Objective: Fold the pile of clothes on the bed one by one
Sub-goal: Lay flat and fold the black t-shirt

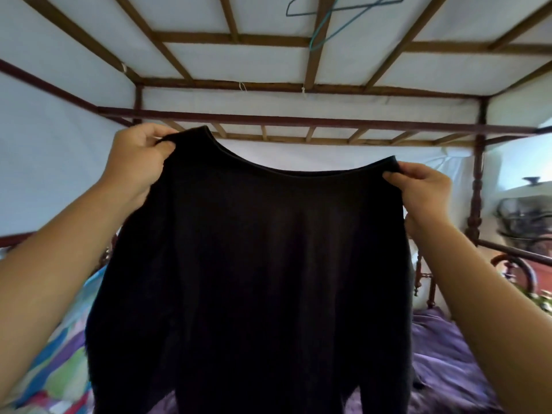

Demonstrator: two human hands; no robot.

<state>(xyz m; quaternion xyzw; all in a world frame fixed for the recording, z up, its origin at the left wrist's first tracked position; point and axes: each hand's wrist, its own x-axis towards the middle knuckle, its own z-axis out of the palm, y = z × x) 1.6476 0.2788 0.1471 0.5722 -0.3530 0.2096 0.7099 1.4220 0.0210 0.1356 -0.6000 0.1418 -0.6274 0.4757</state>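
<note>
Overhead runs a wooden canopy frame [268,85] backed with white cloth, a teal hanger [328,22] hooked on one slat, and below lies the bed's purple sheet [448,354] with a bright striped cloth [59,339] at the left edge. Between them hangs the black top [254,264], lifted clear of the bed and spread at chest height. The left hand [140,156] pinches one shoulder and the right hand [424,186] pinches the other, thumbs in front, so the neckline sags in a curve between them. The left side sits higher than the right. To do this step well, level the two shoulders and draw them apart until the neckline is taut. Then lower the top flat onto the purple sheet before folding the sides in. Whether the sleeves hang straight or are tucked behind cannot be told, so check them on laying it down.
</note>
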